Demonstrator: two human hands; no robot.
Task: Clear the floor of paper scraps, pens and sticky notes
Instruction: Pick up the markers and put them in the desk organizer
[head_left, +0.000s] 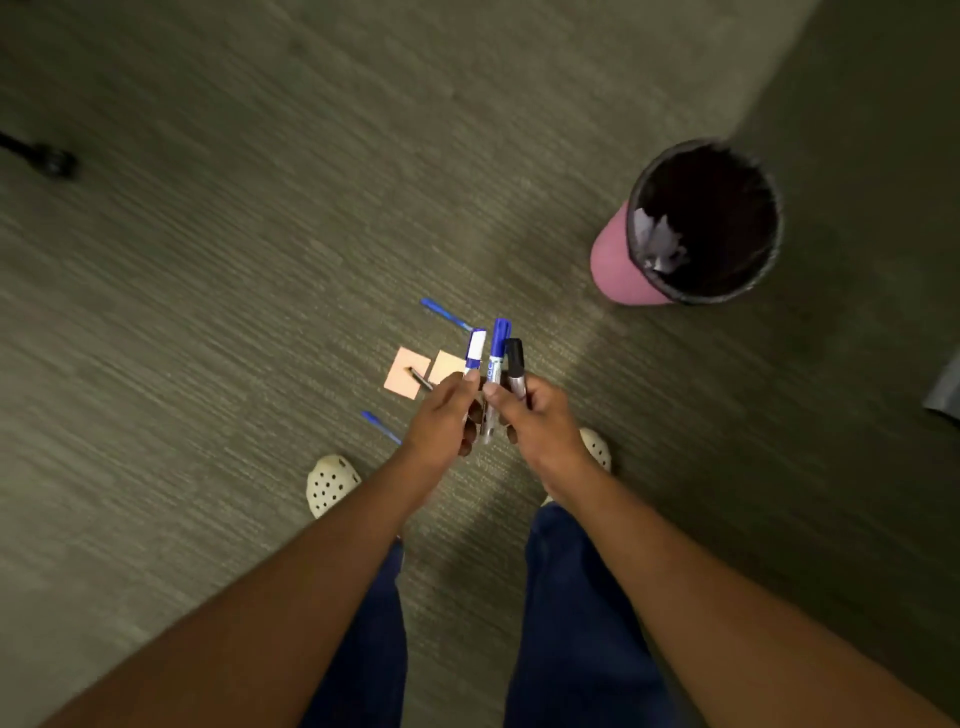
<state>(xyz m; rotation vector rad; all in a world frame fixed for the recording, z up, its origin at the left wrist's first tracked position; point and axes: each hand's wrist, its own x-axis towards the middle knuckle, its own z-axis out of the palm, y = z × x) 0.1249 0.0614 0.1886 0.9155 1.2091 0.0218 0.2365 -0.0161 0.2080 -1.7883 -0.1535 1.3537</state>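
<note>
Pink bin (618, 260) holds paper scraps (658, 239) (crumpled, few).

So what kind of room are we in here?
Probably an office. The floor is low-pile ribbed carpet, a pink waste bin with a black liner holds crumpled paper, and a black chair caster shows at far left. Markers and sticky notes fit too.

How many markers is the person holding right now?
3. A white and blue marker is in the left hand; a blue-capped marker and a black-capped marker are in the right hand. The hands may hide more.
</note>
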